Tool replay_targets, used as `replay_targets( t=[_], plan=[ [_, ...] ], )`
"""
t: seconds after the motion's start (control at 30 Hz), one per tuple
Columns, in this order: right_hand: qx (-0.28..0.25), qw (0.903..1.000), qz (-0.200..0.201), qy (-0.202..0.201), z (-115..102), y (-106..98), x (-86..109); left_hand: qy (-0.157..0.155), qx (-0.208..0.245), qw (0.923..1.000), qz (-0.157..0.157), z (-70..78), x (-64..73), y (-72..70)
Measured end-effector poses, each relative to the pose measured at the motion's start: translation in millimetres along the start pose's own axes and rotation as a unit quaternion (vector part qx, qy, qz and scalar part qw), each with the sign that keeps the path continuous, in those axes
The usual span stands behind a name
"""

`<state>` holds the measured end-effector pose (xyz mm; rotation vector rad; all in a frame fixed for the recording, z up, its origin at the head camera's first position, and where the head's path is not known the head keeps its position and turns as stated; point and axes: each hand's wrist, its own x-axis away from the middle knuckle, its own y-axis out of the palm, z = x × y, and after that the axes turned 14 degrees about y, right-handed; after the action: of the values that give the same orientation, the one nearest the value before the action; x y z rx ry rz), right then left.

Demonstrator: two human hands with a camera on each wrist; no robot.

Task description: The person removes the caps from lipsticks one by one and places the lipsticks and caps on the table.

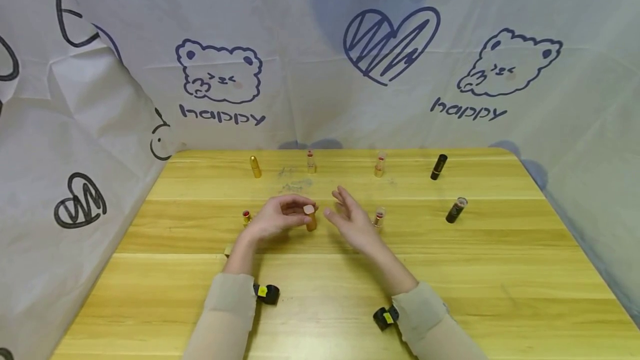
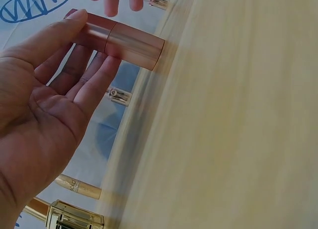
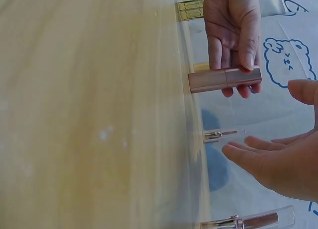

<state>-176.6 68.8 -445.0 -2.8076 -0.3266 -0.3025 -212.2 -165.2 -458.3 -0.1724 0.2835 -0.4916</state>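
Thumb and fingers of my left hand point(image 1: 280, 218) pinch a rose-gold lipstick tube point(image 1: 311, 221) near its top. The tube is capped and upright, its base at the tabletop; whether it bears its weight on the wood I cannot tell. In the left wrist view a seam line crosses the tube point(image 2: 134, 45). My right hand point(image 1: 355, 224) hovers just right of it, fingers extended, thumb apart, holding nothing. Close behind the right hand is a clear-capped lipstick point(image 1: 378, 217). Beside the left wrist is a gold lipstick with a red tip point(image 1: 246, 216), partly hidden by that hand.
Along the back of the wooden table point(image 1: 320, 315) stand a gold tube point(image 1: 255, 166), two clear-capped lipsticks point(image 1: 311, 163) point(image 1: 379, 165) and a black tube point(image 1: 438, 167). Another dark tube point(image 1: 456, 210) is at right. A small gold piece point(image 1: 228, 250) shows by the left forearm. Printed cloth point(image 1: 300, 99) hangs behind.
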Motion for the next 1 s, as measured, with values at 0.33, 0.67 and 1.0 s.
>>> replay_targets(
  t=[0.33,0.67,1.0],
  plan=[
    [-0.006,0.9996,-0.025,0.012,1.7,6.8,-3.0,0.000,0.003,0.9999,0.012,0.2,0.0,-0.2],
    [0.000,0.9993,-0.036,0.015,1.1,10.3,-2.5,0.028,0.032,0.9983,0.040,6.2,-2.1,0.3],
    [0.010,0.9984,-0.051,0.024,-0.1,13.2,-2.6,0.040,0.060,0.9954,0.062,14.6,-5.5,3.3]
  ],
)
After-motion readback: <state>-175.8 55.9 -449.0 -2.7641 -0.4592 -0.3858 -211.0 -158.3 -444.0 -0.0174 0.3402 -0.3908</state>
